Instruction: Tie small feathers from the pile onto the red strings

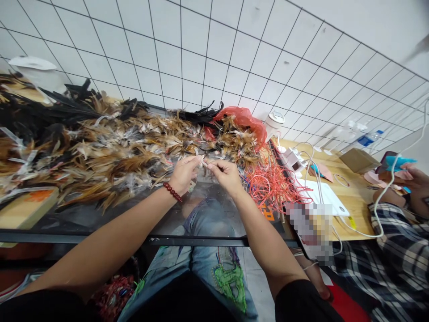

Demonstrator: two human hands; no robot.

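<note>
The left hand (187, 174) and the right hand (228, 176) meet near the middle of the surface (80, 217), the fingers of each pinched together at the tips on a small pale piece (202, 161) (too small here to tell what it is). That piece sits between the two hands, just in front of a deep spread of brown feathers (130, 150), with black feathers (75, 105) behind to the left. Held only by the fingertips, it could slip if either pinch loosens, and among so many pale tufts it would be hard to find. Loose feathers lie close to the hands — a stray barb could get caught in the grip. To the right, red cords (270, 183) lie in a tangle; a careless sweep of the right hand could snag a loop and drag others along. The phone (303, 232) seems to jut past the front edge — a bump from the right forearm might tip it off.
</note>
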